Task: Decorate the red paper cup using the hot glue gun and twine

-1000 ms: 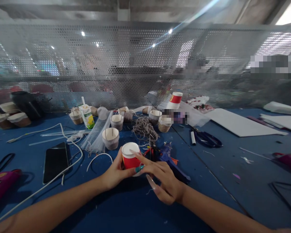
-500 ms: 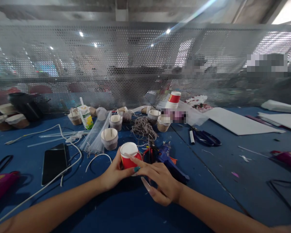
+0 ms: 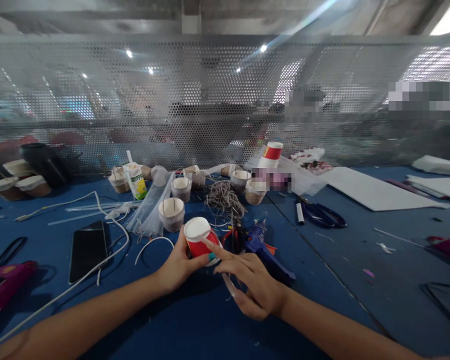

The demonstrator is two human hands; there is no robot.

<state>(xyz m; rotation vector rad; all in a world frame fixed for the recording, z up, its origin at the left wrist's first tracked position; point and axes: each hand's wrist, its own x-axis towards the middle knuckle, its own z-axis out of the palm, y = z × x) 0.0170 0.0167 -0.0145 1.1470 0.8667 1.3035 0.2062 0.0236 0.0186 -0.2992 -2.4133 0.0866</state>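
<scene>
My left hand (image 3: 178, 265) is wrapped around a red and white paper cup (image 3: 199, 244), which tilts sideways with its white end up. The left thumb lies across the cup's near side. My right hand (image 3: 253, 285) is beside it, fingers apart, with the index finger stretched out against the red side of the cup. The right thumb stands away from the fingers, and I see nothing held in that hand. Just beyond the cup lie a blue glue gun (image 3: 264, 250) and red-handled pliers (image 3: 232, 240).
Several twine-wrapped cups (image 3: 171, 215), a tangle of grey twine (image 3: 225, 200) and a drink carton (image 3: 135, 181) stand behind. A phone (image 3: 89, 250) and white cable (image 3: 124, 235) lie left. Scissors (image 3: 322, 215) and white sheets (image 3: 375, 190) lie right. A perforated metal screen (image 3: 210, 110) closes the back.
The cup has tilted slightly further to the left in my left hand. My right index finger has shifted a little along its side. The whole view has drifted slightly.
</scene>
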